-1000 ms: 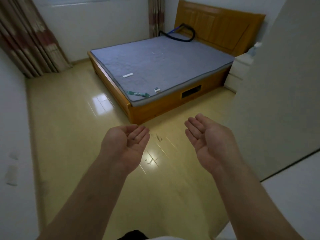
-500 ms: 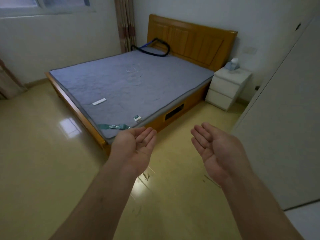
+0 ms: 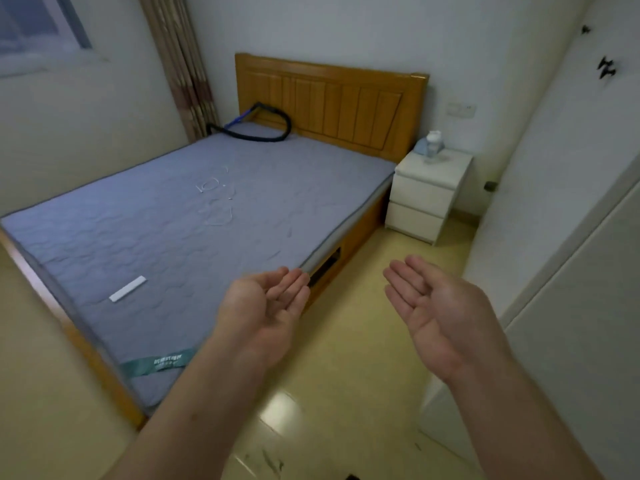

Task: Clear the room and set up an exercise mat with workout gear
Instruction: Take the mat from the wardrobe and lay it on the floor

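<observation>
Since the earlier frame my view has swung right and nearer the bed, so the nightstand (image 3: pixel 427 195) now shows fully. From the left: a small flat white strip (image 3: pixel 127 288) lies on the quilted grey mattress (image 3: pixel 194 216), and a black-and-blue resistance band (image 3: pixel 258 128), rubbery and looped, sits by the slatted wooden headboard (image 3: pixel 329 105). My left hand (image 3: pixel 266 306) and right hand (image 3: pixel 440 313) hover with palms up, fingers spread, holding nothing. I see no exercise mat. The glossy floor (image 3: pixel 346 375) looks slick; I judge that 1 hurried step could slip.
</observation>
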Demonstrator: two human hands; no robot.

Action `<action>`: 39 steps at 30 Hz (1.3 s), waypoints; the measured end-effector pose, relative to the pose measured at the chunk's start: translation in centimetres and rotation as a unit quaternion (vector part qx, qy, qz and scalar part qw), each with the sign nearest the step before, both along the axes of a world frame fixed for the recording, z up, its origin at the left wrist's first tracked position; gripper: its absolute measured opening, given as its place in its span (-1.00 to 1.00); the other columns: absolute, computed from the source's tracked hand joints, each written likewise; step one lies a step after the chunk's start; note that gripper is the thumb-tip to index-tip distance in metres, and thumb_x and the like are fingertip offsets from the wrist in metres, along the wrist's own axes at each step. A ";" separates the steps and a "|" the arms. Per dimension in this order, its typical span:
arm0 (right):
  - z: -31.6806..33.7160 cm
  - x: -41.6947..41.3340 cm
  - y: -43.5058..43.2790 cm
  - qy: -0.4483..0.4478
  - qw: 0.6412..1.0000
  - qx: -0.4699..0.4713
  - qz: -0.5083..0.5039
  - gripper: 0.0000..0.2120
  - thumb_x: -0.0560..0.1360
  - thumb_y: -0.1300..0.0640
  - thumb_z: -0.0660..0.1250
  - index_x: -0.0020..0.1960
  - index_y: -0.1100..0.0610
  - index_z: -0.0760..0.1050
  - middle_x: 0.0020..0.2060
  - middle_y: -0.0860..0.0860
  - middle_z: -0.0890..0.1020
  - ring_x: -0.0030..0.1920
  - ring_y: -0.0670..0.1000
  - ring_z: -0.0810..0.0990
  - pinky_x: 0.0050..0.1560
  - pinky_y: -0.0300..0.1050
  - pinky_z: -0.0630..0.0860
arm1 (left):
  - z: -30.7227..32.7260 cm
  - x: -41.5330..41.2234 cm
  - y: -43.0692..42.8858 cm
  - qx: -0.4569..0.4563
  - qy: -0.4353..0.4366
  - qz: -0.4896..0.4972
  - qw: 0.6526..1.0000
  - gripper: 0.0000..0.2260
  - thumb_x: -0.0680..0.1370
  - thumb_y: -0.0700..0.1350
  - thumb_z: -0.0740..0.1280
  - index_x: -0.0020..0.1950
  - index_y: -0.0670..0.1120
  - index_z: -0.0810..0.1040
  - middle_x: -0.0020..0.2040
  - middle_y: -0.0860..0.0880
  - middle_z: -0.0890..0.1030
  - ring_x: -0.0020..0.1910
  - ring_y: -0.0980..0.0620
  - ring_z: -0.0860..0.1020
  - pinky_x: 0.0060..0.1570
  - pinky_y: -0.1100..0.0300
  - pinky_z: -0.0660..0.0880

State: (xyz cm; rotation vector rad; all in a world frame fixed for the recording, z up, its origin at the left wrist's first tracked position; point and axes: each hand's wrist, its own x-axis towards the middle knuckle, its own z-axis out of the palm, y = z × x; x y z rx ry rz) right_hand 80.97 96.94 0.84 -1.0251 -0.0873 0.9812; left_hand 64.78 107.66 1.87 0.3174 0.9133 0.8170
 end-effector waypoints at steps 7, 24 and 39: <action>1.4 9.8 15.0 -0.047 0.999 -0.002 0.005 -0.56 0.66 0.19 0.25 0.50 0.28 0.31 0.36 0.20 0.52 0.29 0.10 0.58 0.33 0.01 0.50 | 1.5 8.9 13.8 0.003 -0.014 0.017 1.000 -0.66 0.63 -0.33 0.10 0.39 -0.37 0.39 0.28 -0.32 0.55 0.30 -0.25 0.53 0.33 -0.05 0.46; 1.6 33.5 39.7 -0.085 0.974 -0.032 -0.208 -0.56 0.59 0.15 0.35 0.42 0.22 0.41 0.20 0.10 0.63 0.20 0.04 0.64 0.38 0.02 0.47 | 1.3 38.7 45.5 0.002 -0.034 -0.204 0.978 -0.66 0.62 -0.33 0.13 0.39 -0.32 0.43 0.22 -0.27 0.60 0.21 -0.19 0.58 0.26 -0.01 0.51; 2.3 57.8 44.6 -0.133 0.907 -0.046 -0.396 -0.66 0.63 0.15 0.31 0.38 0.21 0.49 0.15 0.06 0.68 0.13 -0.03 0.69 0.30 -0.02 0.55 | 3.4 70.1 52.7 0.058 -0.054 -0.418 0.905 -0.69 0.60 -0.35 0.14 0.30 -0.30 0.52 0.13 -0.23 0.68 0.14 -0.18 0.66 0.23 0.01 0.54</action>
